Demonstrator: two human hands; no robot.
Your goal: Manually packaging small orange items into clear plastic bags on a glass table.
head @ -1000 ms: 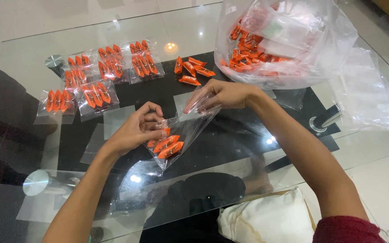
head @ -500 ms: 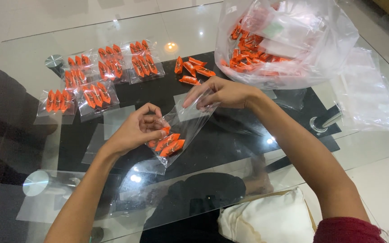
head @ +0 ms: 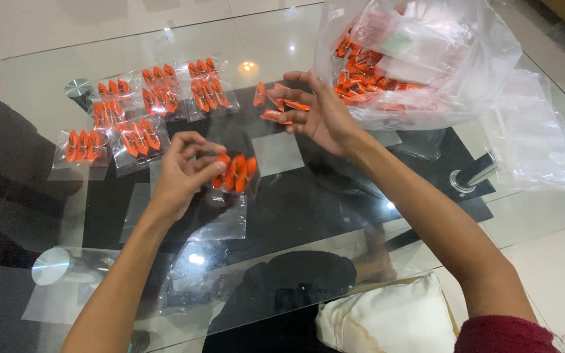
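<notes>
— Glass table (head: 426, 216), seen from the head camera. What's the left hand (head: 181, 171) doing?

— It's pinched shut on a small clear bag (head: 233, 180) with orange candies inside. The bag hangs from the fingertips just above the table, between the two arms

— And the right hand (head: 318, 114)?

— Fingers spread apart, palm turned up, holding nothing. It sits over the loose orange candies (head: 276, 104) lying on the table, touching or nearly touching them; I can't tell which

— What's around them?

— Filled little bags (head: 145, 108) of the same candies are laid out at the far left. A big clear sack (head: 420, 59) full of candies stands at the far right, just behind the right hand. Flat empty clear bags (head: 279, 153) lie on the table between the hands, and more are stacked at the right edge (head: 531, 137). A white cloth bundle (head: 387, 317) shows below the glass
</notes>
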